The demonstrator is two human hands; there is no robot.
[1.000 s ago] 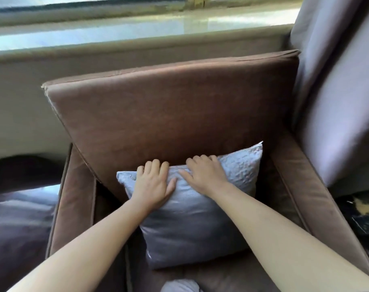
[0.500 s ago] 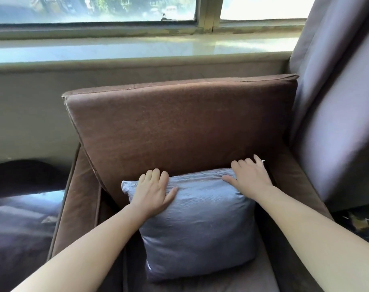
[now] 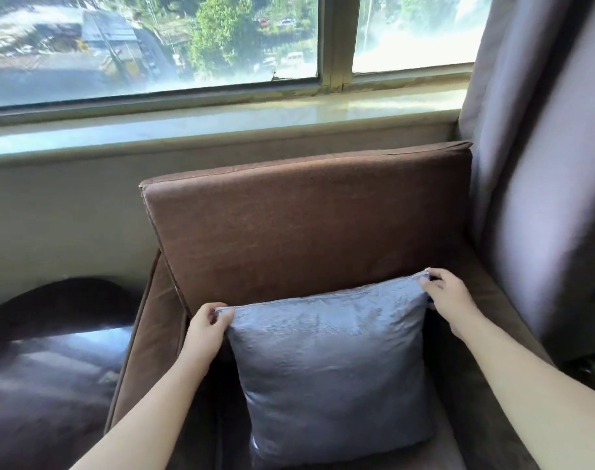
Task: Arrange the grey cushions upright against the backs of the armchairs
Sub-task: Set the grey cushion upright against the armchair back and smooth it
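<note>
A grey cushion [image 3: 330,364] stands upright on the seat of a brown armchair, leaning against its brown back pad [image 3: 306,225]. My left hand [image 3: 206,329] pinches the cushion's top left corner. My right hand [image 3: 447,298] pinches its top right corner. The cushion's bottom edge rests on the seat, slightly nearer the right arm of the chair.
A grey curtain [image 3: 543,164] hangs close along the chair's right side. A dark glossy surface [image 3: 45,378] lies to the left of the chair's left arm [image 3: 143,337]. Behind the chair runs a window sill [image 3: 221,120] under a window.
Both hands moved from pressing flat on the cushion's front to gripping its two top corners. The cushion now stands straighter against the back pad. The view tilted upward.
</note>
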